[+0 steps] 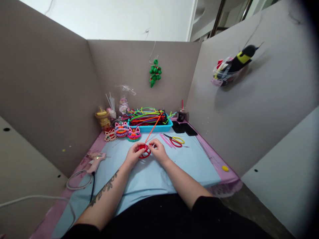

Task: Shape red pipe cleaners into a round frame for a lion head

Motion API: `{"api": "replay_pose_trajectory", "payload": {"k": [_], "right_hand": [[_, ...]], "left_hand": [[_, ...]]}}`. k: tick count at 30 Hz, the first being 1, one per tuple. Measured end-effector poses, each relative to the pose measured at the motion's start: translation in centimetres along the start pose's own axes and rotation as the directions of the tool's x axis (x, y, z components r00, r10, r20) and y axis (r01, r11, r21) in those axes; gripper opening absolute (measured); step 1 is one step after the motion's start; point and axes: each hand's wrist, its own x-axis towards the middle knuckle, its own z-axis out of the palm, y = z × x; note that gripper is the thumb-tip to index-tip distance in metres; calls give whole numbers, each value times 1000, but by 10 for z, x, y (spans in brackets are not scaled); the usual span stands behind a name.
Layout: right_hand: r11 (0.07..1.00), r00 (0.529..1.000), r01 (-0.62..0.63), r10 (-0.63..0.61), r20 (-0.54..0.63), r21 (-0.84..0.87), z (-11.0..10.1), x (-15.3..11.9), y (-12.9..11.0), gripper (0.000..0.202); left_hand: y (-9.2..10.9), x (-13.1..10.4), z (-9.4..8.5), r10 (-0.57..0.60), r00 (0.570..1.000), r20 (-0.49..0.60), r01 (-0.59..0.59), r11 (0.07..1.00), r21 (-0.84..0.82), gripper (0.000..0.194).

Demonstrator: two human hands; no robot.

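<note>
Left hand (pixel 136 154) grips red frame (pixel 144 157), which lies just to its right; right hand (pixel 159 150) pinches the frame's far edge opposite. Orange strip (pixel 153 129) rises between both hands, long axis slanting forward-right; can't tell which holds it.

1. Blue tray (pixel 150 128): smooth plastic, faintly glossy.
2. Scissors (pixel 171 137): dark metal blades, smooth plastic handles.
3. Glue gun (pixel 97 161): smooth pink plastic.
4. Blue table cover (pixel 190 166): matt and creased, paper or thin cloth, cannot tell which.
5. Grey back wall (pixel 124 71): smooth, matt.
6. Animal faces (pixel 122 129): rough, fuzzy surface.
7. Black shirt (pixel 164 217): matt cloth.
8. Red frame (pixel 143 157): too small to tell its material.
</note>
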Motion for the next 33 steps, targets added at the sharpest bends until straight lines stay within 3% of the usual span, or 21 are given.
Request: {"api": "replay_pose_trajectory", "payload": {"k": [4,8,13,16,18,20,22,25,28,33], "right_hand": [[984,992,-126,120,47,125,0,3,10,14],[914,963,-264,235,129,308,3,3,18,17],[890,953,-291,238,187,350,6,1,19,22],[891,964,-267,251,91,367,8,2,23,23],[890,960,-260,281,-1,374,9,4,29,24],[899,948,-253,305,-95,357,9,5,35,25],[923,936,-236,300,-184,306,9,6,37,26],[950,927,-222,276,-255,221,11,4,33,27],[955,943,-226,264,-202,193,16,1,24,26],[961,971,-207,225,-84,182,21,-4,13,23]], "left_hand": [[4,-2,1,-19,997,79,21,999,-30,33],[10,-6,3,-35,996,86,41,997,-62,35],[11,-6,2,-75,991,107,82,995,-59,47],[6,-1,-1,5,1000,-17,-5,999,33,47],[2,3,-4,138,970,-199,-105,980,167,40],[0,5,-7,203,937,-284,-120,952,282,31],[-1,4,-6,226,943,-245,-123,920,373,22],[0,0,0,238,966,-98,-158,850,503,21],[-1,-3,5,261,965,-40,-189,787,587,21],[-2,-3,5,293,953,-76,-178,747,641,30]]}}
